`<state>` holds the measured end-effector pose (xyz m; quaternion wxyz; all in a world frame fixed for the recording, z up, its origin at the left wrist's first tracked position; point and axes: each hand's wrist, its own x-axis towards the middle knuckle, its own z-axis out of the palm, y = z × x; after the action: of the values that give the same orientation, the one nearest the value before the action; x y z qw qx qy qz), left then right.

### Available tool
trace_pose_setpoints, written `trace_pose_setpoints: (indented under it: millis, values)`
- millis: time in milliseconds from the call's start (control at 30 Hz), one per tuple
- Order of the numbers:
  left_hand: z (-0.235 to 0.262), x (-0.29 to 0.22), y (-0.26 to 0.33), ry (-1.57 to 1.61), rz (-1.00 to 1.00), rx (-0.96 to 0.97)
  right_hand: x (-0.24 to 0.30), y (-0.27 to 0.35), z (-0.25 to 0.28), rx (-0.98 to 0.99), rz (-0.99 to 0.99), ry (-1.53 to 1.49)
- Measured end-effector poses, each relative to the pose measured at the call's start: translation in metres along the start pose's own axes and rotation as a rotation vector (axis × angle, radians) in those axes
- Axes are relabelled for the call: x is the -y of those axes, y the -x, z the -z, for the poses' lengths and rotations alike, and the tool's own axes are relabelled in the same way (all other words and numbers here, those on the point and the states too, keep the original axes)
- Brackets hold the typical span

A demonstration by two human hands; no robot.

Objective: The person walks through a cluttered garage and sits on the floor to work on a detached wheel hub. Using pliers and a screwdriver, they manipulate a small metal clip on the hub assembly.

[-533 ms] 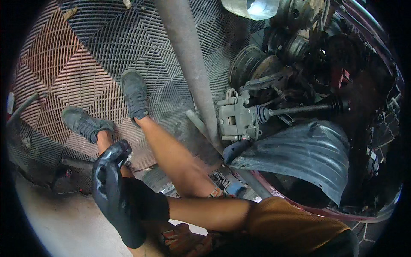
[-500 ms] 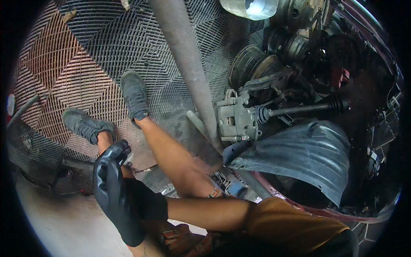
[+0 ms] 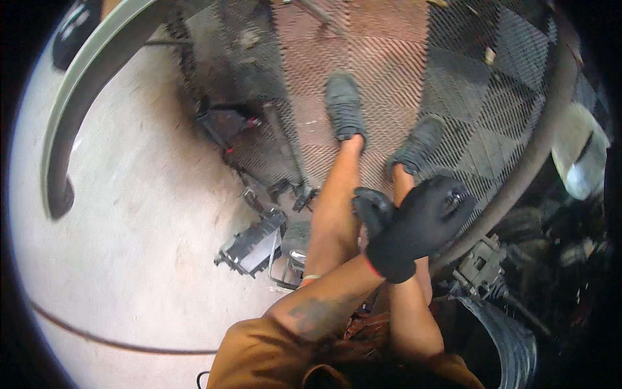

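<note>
My left hand (image 3: pixel 414 230) wears a black glove and is raised over my bare shins, with the forearm coming up from my brown sleeve at the lower middle. Its fingers are curled and the thumb sticks out to the left. Something small glints at the fingertips (image 3: pixel 455 196), but I cannot tell whether it is held. My grey shoes (image 3: pixel 345 107) stand on a ribbed floor mat (image 3: pixel 382 45) beyond the hand. My right hand is out of sight.
A brake caliper (image 3: pixel 481 264) and a black ribbed wheel-arch liner (image 3: pixel 512 337) sit at the lower right, behind a curved grey post (image 3: pixel 541 146). On the floor to the left lie a black boxy part (image 3: pixel 251 244), a red-and-black tool (image 3: pixel 223 123) and a grey bent tube (image 3: pixel 68 123).
The view has swung from the wheel hub toward the concrete floor. My gloved left hand now shows in the middle of the picture rather than at the lower left.
</note>
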<state>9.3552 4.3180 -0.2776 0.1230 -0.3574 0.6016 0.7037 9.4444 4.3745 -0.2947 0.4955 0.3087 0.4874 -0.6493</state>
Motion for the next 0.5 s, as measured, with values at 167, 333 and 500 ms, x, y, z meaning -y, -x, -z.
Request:
trace_pose_setpoints:
  millis: [167, 333, 500]
  values:
    - [-0.003, 0.03, 0.008, 0.049, 0.021, -0.194, 0.005, -0.014, 0.003, 0.08, -0.072, 0.032]
    - [-0.008, 0.043, 0.007, 0.015, -0.051, -0.331, -0.051, -0.033, 0.055, 0.143, -0.095, 0.596]
    - [0.004, 0.033, 0.004, -0.053, -0.056, -0.283, -0.037, -0.037, 0.051, 0.18, -0.081, 0.436]
